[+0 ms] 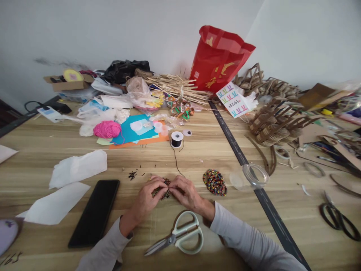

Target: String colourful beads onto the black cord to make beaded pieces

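So the thing being worked on is a strand of dark beads [167,182], sitting around the middle of the frame, a little below center, bunched up between the two hands. The left hand [150,194] has thumb and fingertips pinched tight on it, and the right hand [184,191] meets it there with the same narrow pinch. Can't tell if it's a bead or bare cord between the pads, too small.

Handling-wise, I'd guess it weighs next to nothing and flops like a chain: hard, smooth little beads on something limp. Probably slippery if you grab a bead, so I'd pinch the stringing itself, close to a bead, using fingertips only. Doubt it's fragile, though loose ends could shed beads.

Black cord [177,165] runs from the white spool [176,141] above center down to just beside the right hand. Short black bits [131,175] lie left of the hands, a pile of multicolored beads [214,183] right of them, pale-handled scissors [172,238] at lower center, and a black smartphone [94,213] lower left.
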A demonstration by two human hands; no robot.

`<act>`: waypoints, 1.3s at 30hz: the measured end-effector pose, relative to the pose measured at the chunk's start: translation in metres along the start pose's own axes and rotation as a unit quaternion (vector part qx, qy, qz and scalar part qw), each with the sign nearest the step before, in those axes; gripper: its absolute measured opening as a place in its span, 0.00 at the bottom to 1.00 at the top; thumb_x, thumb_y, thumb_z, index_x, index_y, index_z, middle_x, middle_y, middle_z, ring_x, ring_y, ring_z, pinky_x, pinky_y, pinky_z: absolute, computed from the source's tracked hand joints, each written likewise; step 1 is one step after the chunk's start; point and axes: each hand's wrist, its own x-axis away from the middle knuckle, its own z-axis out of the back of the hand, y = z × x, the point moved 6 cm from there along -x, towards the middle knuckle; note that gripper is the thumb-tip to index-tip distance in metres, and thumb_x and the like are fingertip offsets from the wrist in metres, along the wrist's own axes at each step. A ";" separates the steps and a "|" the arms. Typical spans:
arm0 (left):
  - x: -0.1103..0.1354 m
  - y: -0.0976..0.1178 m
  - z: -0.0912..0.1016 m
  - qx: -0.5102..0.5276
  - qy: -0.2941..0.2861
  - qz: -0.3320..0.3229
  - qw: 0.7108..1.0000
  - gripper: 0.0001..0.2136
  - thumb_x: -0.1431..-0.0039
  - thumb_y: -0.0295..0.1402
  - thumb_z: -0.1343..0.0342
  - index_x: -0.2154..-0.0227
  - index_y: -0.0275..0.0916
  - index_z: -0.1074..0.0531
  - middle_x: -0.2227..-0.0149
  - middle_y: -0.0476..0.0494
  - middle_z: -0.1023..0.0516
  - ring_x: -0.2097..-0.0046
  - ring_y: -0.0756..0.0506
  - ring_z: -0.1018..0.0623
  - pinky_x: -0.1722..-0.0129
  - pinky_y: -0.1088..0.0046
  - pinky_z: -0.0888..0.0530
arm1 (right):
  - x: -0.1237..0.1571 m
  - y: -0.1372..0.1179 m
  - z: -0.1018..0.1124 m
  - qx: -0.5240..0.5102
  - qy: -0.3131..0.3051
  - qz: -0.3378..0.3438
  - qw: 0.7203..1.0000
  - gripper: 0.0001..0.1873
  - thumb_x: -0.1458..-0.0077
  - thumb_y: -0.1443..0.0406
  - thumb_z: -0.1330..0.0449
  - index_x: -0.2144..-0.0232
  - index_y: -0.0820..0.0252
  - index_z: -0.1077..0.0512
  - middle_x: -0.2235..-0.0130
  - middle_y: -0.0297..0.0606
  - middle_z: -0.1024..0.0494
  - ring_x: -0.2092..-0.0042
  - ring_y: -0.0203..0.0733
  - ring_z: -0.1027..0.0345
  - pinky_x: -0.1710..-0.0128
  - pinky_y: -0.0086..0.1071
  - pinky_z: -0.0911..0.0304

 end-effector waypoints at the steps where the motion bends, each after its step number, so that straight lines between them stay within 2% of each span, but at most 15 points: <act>1: 0.000 0.000 0.000 -0.001 0.000 0.000 1.000 0.06 0.41 0.29 0.46 0.73 0.38 0.27 0.69 0.43 0.23 0.60 0.43 0.25 0.59 0.67 0.29 | 0.000 -0.001 0.001 0.000 0.002 0.001 1.000 0.06 0.38 0.65 0.47 0.66 0.58 0.30 0.68 0.40 0.28 0.65 0.40 0.34 0.65 0.33 0.37; 5: 0.000 0.001 0.001 -0.007 0.007 -0.007 1.000 0.06 0.42 0.29 0.45 0.73 0.38 0.27 0.70 0.43 0.24 0.61 0.43 0.26 0.59 0.66 0.29 | -0.001 0.000 0.005 -0.006 0.018 -0.017 1.000 0.07 0.39 0.66 0.47 0.67 0.58 0.30 0.69 0.39 0.29 0.66 0.40 0.35 0.66 0.32 0.38; 8: 0.001 0.003 -0.001 -0.026 0.001 -0.034 0.999 0.06 0.42 0.28 0.45 0.73 0.38 0.27 0.70 0.43 0.24 0.61 0.44 0.26 0.60 0.66 0.29 | -0.002 0.005 0.011 -0.014 0.057 -0.056 0.997 0.08 0.39 0.64 0.46 0.69 0.59 0.30 0.69 0.39 0.30 0.66 0.40 0.36 0.66 0.32 0.39; 13: 0.006 0.008 -0.011 -0.103 -0.069 -0.088 0.988 0.05 0.43 0.25 0.45 0.71 0.38 0.26 0.69 0.43 0.26 0.61 0.44 0.28 0.62 0.68 0.28 | 0.000 0.018 0.015 -0.059 0.101 -0.136 0.984 0.11 0.42 0.61 0.43 0.73 0.60 0.30 0.72 0.34 0.33 0.70 0.36 0.39 0.70 0.30 0.42; 17: 0.010 0.008 -0.017 -0.170 -0.111 -0.106 0.973 0.05 0.43 0.25 0.45 0.69 0.39 0.25 0.66 0.43 0.26 0.57 0.42 0.29 0.56 0.64 0.29 | 0.002 0.021 0.013 -0.076 0.099 -0.161 0.979 0.11 0.43 0.60 0.42 0.72 0.60 0.30 0.73 0.33 0.33 0.72 0.35 0.40 0.72 0.29 0.42; 23: 0.011 0.007 -0.020 -0.195 -0.132 -0.117 0.965 0.08 0.40 0.26 0.48 0.68 0.40 0.24 0.66 0.44 0.27 0.56 0.42 0.30 0.53 0.62 0.30 | 0.004 0.021 0.010 -0.075 0.091 -0.151 0.982 0.10 0.42 0.60 0.43 0.70 0.60 0.30 0.72 0.35 0.30 0.71 0.36 0.38 0.71 0.29 0.40; 31: 0.012 0.005 -0.024 -0.210 -0.141 -0.131 0.959 0.09 0.38 0.26 0.51 0.67 0.39 0.25 0.65 0.43 0.27 0.54 0.41 0.30 0.52 0.61 0.30 | 0.002 0.018 0.010 -0.055 0.077 -0.121 0.988 0.09 0.41 0.62 0.45 0.71 0.60 0.31 0.71 0.35 0.31 0.68 0.37 0.37 0.68 0.30 0.41; 36: 0.011 0.004 -0.022 -0.189 -0.117 -0.117 0.968 0.09 0.39 0.25 0.50 0.67 0.39 0.25 0.65 0.42 0.26 0.55 0.41 0.29 0.53 0.62 0.30 | 0.001 0.017 0.010 -0.049 0.069 -0.115 0.990 0.10 0.40 0.62 0.46 0.71 0.60 0.31 0.71 0.35 0.32 0.68 0.37 0.38 0.68 0.30 0.41; 39: 0.007 0.005 -0.017 -0.137 -0.085 -0.098 0.982 0.07 0.40 0.25 0.48 0.69 0.38 0.25 0.66 0.42 0.25 0.57 0.42 0.28 0.57 0.64 0.29 | 0.000 0.015 0.011 -0.047 0.067 -0.112 0.990 0.09 0.40 0.62 0.45 0.71 0.60 0.31 0.71 0.35 0.32 0.68 0.37 0.38 0.68 0.30 0.41</act>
